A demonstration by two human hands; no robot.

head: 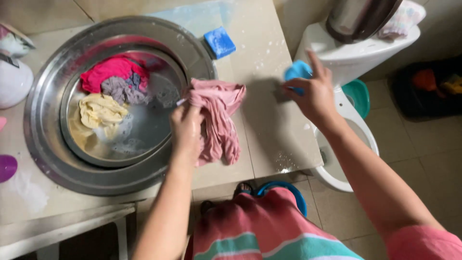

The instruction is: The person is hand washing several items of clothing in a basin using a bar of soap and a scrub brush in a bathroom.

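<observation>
My left hand (pixel 186 129) grips a wet pink cloth (pixel 219 118) that hangs over the rim of a large steel basin (pixel 45 144) onto the counter. My right hand (pixel 313 94) is over the counter's right edge, fingers closed around a small blue object (pixel 296 71), index finger raised. Inside the basin, soapy water holds a bright pink garment (pixel 108 70), a grey one (pixel 122 90) and a pale yellow one (pixel 98 111).
A blue bar of soap (pixel 219 42) lies on the beige counter (pixel 274 139) beyond the basin. A white toilet (pixel 356 62) with a steel pot (pixel 358 17) on its tank stands to the right. A teal bowl (pixel 358 96) sits beside it.
</observation>
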